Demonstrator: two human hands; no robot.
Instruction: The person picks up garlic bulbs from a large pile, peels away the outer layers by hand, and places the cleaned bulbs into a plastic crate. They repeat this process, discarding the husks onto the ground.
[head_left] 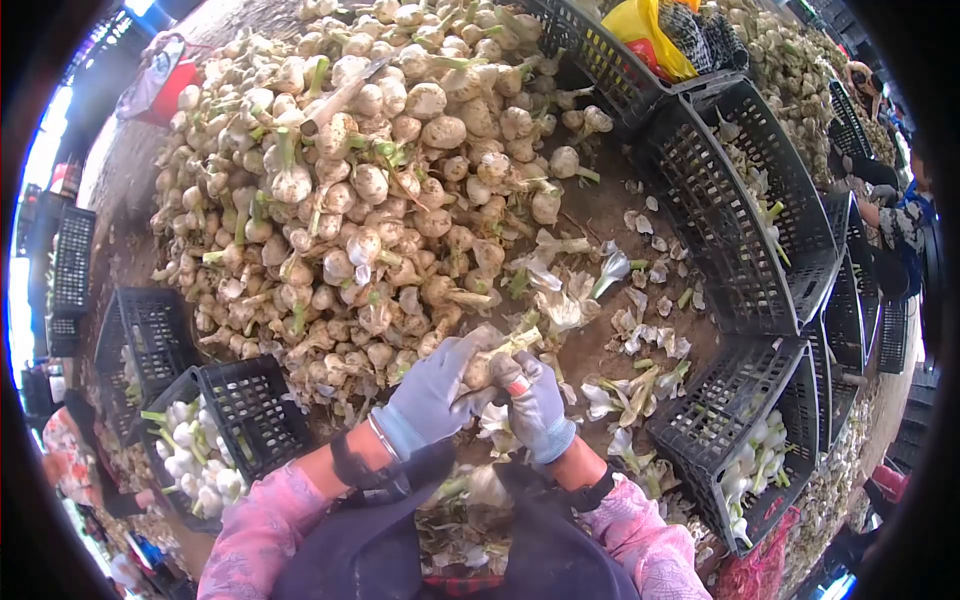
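Observation:
My left hand (438, 385), in a pale grey glove, is closed round a garlic bulb (482, 370) with its cut stem pointing up and right. My right hand (536, 402), gloved as well, grips the same bulb from the other side; a red and white patch shows near its thumb. Both hands meet in front of the lap, at the near edge of a big heap of unpeeled garlic (370, 180). Loose papery skins (565, 300) and stem scraps lie on the ground just beyond the right hand.
Black plastic crates (700, 210) stand along the right, some holding garlic. A near-right crate (735, 430) and a left crate (250, 410) contain cleaner white bulbs. A yellow bag (660, 35) rests at the back. Other people sit at both sides.

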